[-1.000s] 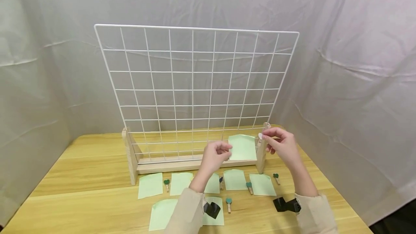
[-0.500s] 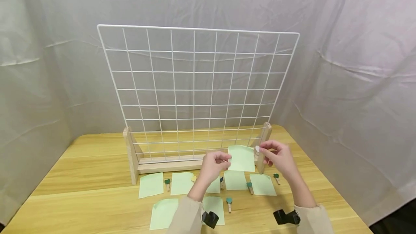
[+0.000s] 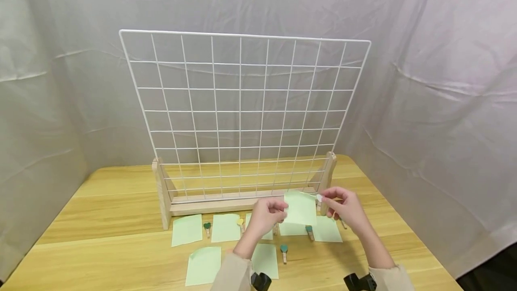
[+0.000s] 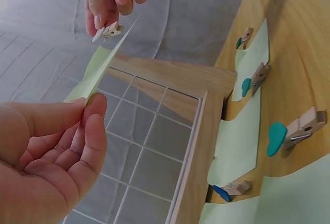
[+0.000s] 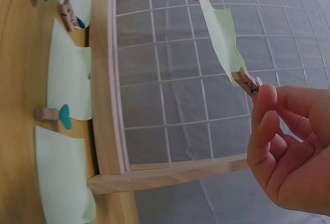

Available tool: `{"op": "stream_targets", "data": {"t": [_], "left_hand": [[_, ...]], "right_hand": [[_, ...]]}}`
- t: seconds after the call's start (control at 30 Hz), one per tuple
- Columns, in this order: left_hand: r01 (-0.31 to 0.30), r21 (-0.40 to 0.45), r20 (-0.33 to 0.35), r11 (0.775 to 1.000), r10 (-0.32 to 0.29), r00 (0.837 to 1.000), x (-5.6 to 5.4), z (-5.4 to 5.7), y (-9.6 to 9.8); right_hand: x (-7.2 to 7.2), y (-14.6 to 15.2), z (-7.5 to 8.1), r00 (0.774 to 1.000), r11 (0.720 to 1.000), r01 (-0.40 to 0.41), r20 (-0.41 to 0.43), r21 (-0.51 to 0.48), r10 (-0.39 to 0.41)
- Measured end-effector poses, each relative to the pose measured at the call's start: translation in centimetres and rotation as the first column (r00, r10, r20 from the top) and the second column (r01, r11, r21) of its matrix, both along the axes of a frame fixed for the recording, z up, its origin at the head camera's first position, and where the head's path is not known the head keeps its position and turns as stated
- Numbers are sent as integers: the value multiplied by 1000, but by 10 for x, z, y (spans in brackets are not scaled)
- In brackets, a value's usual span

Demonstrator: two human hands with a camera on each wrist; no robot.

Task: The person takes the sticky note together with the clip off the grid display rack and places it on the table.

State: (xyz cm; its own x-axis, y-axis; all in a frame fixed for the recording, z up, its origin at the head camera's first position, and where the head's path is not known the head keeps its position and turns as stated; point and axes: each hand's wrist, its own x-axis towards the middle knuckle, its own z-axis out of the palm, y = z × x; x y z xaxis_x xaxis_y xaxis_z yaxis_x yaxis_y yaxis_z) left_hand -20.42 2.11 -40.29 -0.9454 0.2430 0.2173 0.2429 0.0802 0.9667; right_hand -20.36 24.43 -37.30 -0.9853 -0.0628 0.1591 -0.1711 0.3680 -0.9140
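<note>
My left hand (image 3: 264, 217) pinches the left edge of a pale green paper note (image 3: 300, 209) between thumb and fingers, in front of the rack's foot. At the note's right side, my right hand (image 3: 345, 209) pinches a small wooden clothespin (image 5: 246, 81) with a white ornament. The right wrist view has the clothespin's tip at the note's corner; whether it bites the paper I cannot tell. Beyond both hands stands a white wire grid (image 3: 240, 89) in a wooden stand (image 3: 226, 205).
Several green notes (image 3: 187, 230) lie in two rows on the wooden table (image 3: 101, 246). Among them are clothespins with heart-shaped tops: a dark green one (image 3: 208, 228), a yellow one (image 3: 240, 223), a teal one (image 3: 284, 253) and a blue one (image 4: 229, 190). Grey cloth (image 3: 436, 125) surrounds the table.
Both hands have come down and nearer, bringing the note and the white clothespin from before the grid's lower part to over the table notes. The clothespin is now closer to the note's corner.
</note>
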Motion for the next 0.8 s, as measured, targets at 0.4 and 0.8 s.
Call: {"op": "stream_targets", "data": {"t": [0.4, 0.8], "left_hand": [[69, -96, 38, 993, -66, 997, 3, -18, -1], [110, -95, 79, 989, -103, 992, 9, -24, -3]], "right_hand": [[7, 9, -18, 996, 1000, 7, 94, 20, -9], [10, 15, -37, 985, 993, -117, 131, 15, 114]]}}
